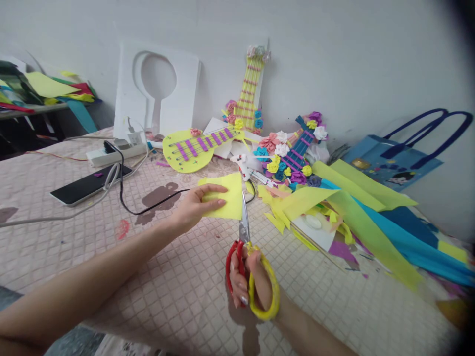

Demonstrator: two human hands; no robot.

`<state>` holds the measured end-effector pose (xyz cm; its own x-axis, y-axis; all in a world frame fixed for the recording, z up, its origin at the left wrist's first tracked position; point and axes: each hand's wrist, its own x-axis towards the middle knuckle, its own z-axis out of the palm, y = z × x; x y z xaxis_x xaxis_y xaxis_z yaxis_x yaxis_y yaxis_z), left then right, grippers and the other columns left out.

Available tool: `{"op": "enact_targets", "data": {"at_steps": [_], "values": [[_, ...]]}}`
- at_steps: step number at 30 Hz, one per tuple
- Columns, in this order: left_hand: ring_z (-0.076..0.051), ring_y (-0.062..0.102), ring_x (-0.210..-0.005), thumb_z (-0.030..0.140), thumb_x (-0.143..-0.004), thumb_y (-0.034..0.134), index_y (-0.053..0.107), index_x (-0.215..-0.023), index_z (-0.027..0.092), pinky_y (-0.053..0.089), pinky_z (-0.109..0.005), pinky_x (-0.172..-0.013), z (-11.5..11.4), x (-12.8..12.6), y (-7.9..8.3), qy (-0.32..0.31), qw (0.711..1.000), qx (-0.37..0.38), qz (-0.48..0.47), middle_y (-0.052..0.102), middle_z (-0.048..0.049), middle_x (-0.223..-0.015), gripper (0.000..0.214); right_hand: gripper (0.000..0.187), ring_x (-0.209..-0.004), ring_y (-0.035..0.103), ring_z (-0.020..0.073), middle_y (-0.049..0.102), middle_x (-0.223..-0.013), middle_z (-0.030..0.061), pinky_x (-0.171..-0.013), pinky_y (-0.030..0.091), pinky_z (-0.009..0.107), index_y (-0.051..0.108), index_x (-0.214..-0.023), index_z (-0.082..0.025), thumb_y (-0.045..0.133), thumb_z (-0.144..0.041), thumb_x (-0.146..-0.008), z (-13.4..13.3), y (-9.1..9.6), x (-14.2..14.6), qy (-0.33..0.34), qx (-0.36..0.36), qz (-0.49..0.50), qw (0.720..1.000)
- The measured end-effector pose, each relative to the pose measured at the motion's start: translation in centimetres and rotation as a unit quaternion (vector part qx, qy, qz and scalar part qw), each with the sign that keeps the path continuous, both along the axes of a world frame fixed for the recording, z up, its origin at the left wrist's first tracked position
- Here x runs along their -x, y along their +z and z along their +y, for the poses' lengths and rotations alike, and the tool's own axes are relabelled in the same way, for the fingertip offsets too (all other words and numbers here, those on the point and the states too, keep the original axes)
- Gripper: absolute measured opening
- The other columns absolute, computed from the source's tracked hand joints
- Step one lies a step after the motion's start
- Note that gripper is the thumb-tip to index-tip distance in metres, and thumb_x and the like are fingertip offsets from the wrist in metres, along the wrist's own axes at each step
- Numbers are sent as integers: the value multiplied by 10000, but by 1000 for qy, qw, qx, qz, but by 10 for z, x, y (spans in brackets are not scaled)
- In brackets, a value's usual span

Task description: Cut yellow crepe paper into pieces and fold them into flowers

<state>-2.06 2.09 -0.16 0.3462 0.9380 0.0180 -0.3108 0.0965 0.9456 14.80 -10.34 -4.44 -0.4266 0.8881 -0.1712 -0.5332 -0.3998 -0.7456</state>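
Observation:
My left hand [195, 205] pinches a yellow sheet of foam paper [227, 198] and holds it above the table. My right hand [249, 279] has its fingers through the red and yellow handles of a pair of scissors [245, 232]. The blades point away from me and run along the right edge of the yellow sheet. Behind the sheet lies a white glue gun [243, 165].
Strips of green, yellow and blue foam paper [371, 217] are piled at the right. Foam guitars with paper flowers [200, 146] lean on the wall. A power strip [111, 154], a black cable [148, 205] and a phone [87, 185] lie at the left. At the far right stands a blue bag [393, 158].

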Motion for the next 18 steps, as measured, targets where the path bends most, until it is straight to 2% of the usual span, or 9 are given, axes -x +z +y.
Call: {"op": "enact_targets", "data": {"at_steps": [6, 13, 18], "values": [[-81, 614, -617, 224, -653, 795, 661, -951, 186, 483, -162, -557, -5, -2, 1, -8, 1000, -11, 26, 663, 8, -764, 329, 643, -345, 372, 41, 438, -495, -84, -405, 450, 203, 511, -776, -178, 539, -802, -623, 3, 9, 1, 29, 5, 25, 999], [-89, 614, -616, 212, -642, 797, 660, -962, 167, 486, -173, -566, -10, -5, 3, -10, 999, 1, 31, 672, -3, -770, 351, 617, -357, 376, 50, 448, -511, -65, -399, 444, 206, 554, -805, -166, 469, -772, -718, 3, 8, -1, -11, -23, 31, 999], [-84, 614, -620, 214, -628, 803, 647, -970, 151, 491, -168, -573, -10, -6, 4, -9, 1000, 13, 18, 663, 5, -758, 381, 615, -350, 363, 41, 433, -492, -76, -393, 444, 197, 544, -779, -170, 507, -776, -685, 4, 11, -2, 11, -8, 46, 999]]}}
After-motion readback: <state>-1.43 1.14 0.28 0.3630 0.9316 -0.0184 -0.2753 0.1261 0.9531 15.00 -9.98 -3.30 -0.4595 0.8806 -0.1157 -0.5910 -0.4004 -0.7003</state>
